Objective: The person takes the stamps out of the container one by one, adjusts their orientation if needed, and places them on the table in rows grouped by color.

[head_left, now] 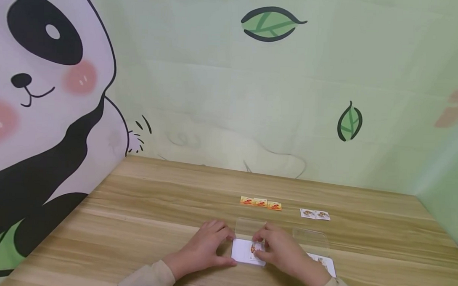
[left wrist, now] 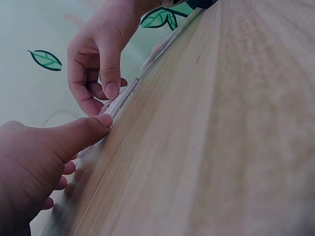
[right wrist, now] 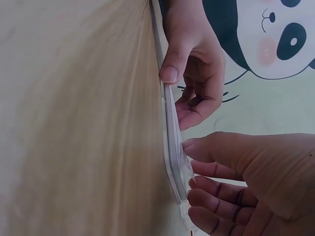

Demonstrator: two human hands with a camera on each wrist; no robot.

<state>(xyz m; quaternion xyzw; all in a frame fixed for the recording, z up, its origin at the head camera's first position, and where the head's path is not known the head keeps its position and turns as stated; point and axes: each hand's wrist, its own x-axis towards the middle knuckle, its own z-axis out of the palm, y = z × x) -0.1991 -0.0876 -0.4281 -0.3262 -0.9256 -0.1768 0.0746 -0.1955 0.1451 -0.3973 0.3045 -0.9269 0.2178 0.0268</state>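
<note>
A small flat white case (head_left: 240, 250) lies on the table with its clear lid (head_left: 245, 227) folded back. My left hand (head_left: 208, 245) holds the case at its left side, thumb at the near corner and index finger at the far corner. Over the right part of the case, my right hand (head_left: 283, 252) pinches a small white picture card (head_left: 253, 250), its thumb on the card's face. In the right wrist view the right thumb and fingers (right wrist: 216, 147) meet at the case's edge. The right hand partly covers the card.
A second white case (head_left: 330, 265) with picture cards and a clear raised lid (head_left: 310, 240) lies to the right, partly behind the right forearm. Further back are a row of three orange picture cards (head_left: 261, 203) and a pair of white ones (head_left: 315, 214). A printed cloth backdrop (head_left: 201, 74) borders the table.
</note>
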